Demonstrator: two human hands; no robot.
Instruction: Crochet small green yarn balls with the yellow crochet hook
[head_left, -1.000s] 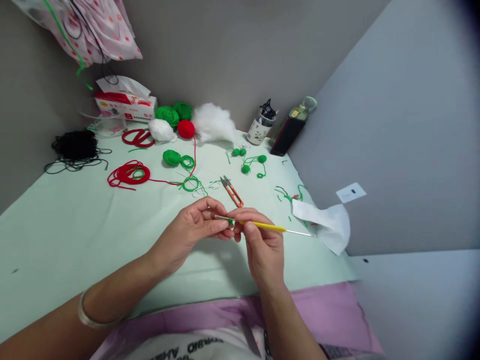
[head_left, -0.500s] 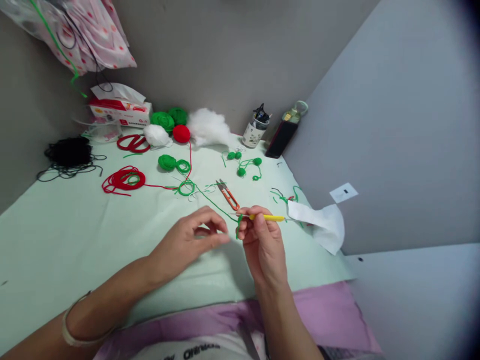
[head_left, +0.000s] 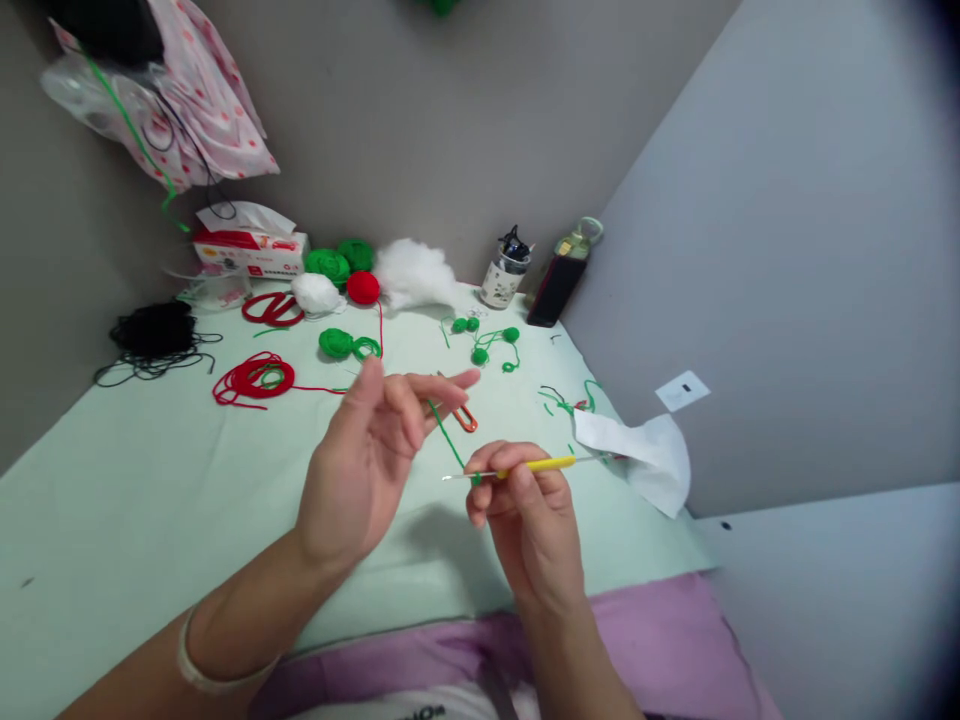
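My right hand [head_left: 536,510] pinches a crochet hook with a yellow handle [head_left: 551,464], its metal tip pointing left. A small loop of green yarn [head_left: 476,479] sits on the metal shaft by my fingertips. From there a green strand [head_left: 448,435] rises to the fingers of my left hand [head_left: 360,465]. That hand is raised, palm turned inward, with thumb and fingers apart; whether the strand is wrapped round a finger is hidden. Orange thread snips [head_left: 466,415] lie behind, partly covered by the left fingertips.
Red yarn [head_left: 259,378], black yarn [head_left: 154,330] and a green ball [head_left: 335,343] lie to the left. White stuffing [head_left: 416,275], a tissue box [head_left: 255,254], a pen cup [head_left: 506,278] and a bottle [head_left: 562,275] line the back. Small green crocheted balls [head_left: 480,355] and white paper [head_left: 652,455] are rightward.
My left hand has lifted and turned, its fingers spreading, and the green strand now runs up to it. The right hand keeps the crochet hook, slightly lower in view. The camera has tilted a little.
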